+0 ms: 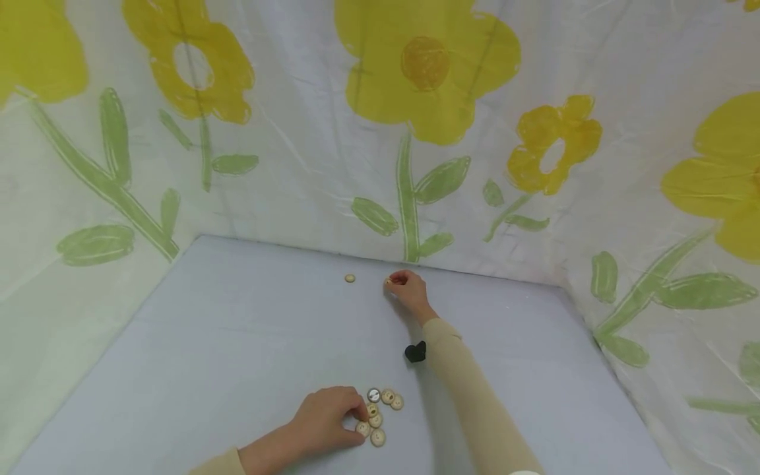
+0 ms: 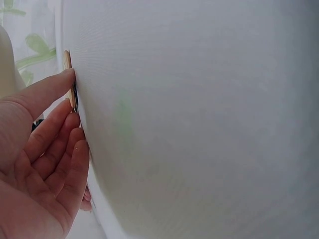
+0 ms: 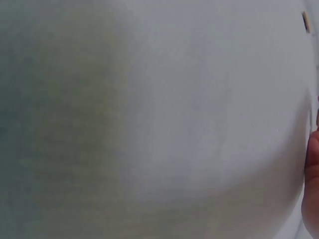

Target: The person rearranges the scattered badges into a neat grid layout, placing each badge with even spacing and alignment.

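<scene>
In the head view my left hand [image 1: 329,415] is at the near cluster of small round beige discs, button-like with small marks. Its thumb and forefinger pinch one disc [image 1: 363,429] from two sides. Seen from the left wrist, that disc [image 2: 68,59] shows edge-on at the fingertips. Beside it lie several more, such as this disc [image 1: 378,437], and one silver-faced disc [image 1: 373,395]. My right hand [image 1: 410,290], stretched to the far side of the table, pinches another beige disc [image 1: 388,282]. The right wrist view catches only part of this hand [image 3: 312,184].
A lone beige disc [image 1: 350,278] lies left of my right hand, near the back edge. A black heart-shaped object [image 1: 415,351] sits close to the right sleeve [image 1: 469,389]. White curtains [image 1: 297,165] with yellow flowers border the pale grey table [image 1: 237,330] at back and sides.
</scene>
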The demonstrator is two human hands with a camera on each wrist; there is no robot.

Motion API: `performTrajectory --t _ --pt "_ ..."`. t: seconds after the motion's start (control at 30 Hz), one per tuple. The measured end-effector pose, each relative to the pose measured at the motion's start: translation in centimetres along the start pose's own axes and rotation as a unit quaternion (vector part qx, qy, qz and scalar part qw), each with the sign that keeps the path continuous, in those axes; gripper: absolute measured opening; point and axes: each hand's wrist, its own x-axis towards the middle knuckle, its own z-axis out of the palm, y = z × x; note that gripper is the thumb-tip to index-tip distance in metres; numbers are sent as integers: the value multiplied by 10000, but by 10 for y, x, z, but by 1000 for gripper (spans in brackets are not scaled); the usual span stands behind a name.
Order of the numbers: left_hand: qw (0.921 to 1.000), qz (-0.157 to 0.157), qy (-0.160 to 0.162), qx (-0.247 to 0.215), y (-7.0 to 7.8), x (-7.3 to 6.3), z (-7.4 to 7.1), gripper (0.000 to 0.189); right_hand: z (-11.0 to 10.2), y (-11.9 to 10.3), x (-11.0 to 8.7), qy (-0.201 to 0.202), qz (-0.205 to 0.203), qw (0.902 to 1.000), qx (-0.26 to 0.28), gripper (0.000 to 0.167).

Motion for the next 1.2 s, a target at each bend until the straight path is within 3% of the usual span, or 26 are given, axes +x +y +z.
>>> performTrajectory --t 0.5,1.2 --pt "10000 -20 -20 38 0 0 -1 21 4 -3 1 22 -29 9986 -519 20" --pt "9999 -29 113 105 1 0 1 21 -8 4 -15 136 113 9990 409 25"
